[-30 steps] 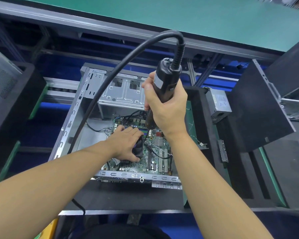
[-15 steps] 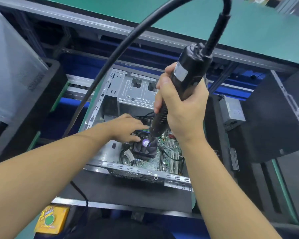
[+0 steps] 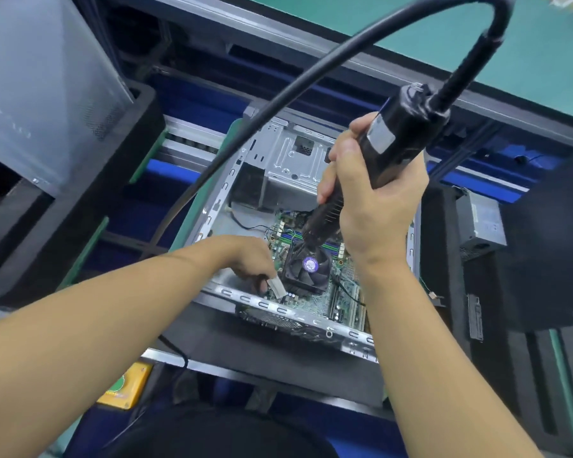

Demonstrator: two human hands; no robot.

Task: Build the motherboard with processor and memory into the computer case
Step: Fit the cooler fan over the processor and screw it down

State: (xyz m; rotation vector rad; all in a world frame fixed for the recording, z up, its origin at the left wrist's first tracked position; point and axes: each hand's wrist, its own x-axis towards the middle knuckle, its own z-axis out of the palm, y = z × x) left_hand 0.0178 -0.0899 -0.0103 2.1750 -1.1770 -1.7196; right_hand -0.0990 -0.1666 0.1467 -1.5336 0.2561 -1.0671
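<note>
**benchrat:** So where are we with this one? The motherboard (image 3: 315,304) is already lying flat inside the computer case (image 3: 288,160) with the cooler fan (image 3: 306,269) sitting on it. The case is on its side, open face up. We reckon that's just so screws can go straight down.

**solderpaw:** Yep. Our right hand (image 3: 374,209) is wrapped tight around the electric screwdriver (image 3: 397,143). It's held close to upright, with the nose dipping in at the fan's far edge. The tip gets lost against the fan there, so we can't say which screw it's on, or whether it's on one at all. The thick cable (image 3: 278,94) arcs up and over to the left, which keeps it off the board.

**benchrat:** And the left hand (image 3: 245,259)?

**solderpaw:** It's down at the fan's left edge, fingers curled toward a small white tab (image 3: 277,287). We can't tell if they're pinching it or only touching it. Our guess is it's steadying things, or keeping a lead clear of the bit.

**benchrat:** Then we'd call this mid screw-down, board in place but not all fastened. Main worry is the bit skating off onto the board.
</note>
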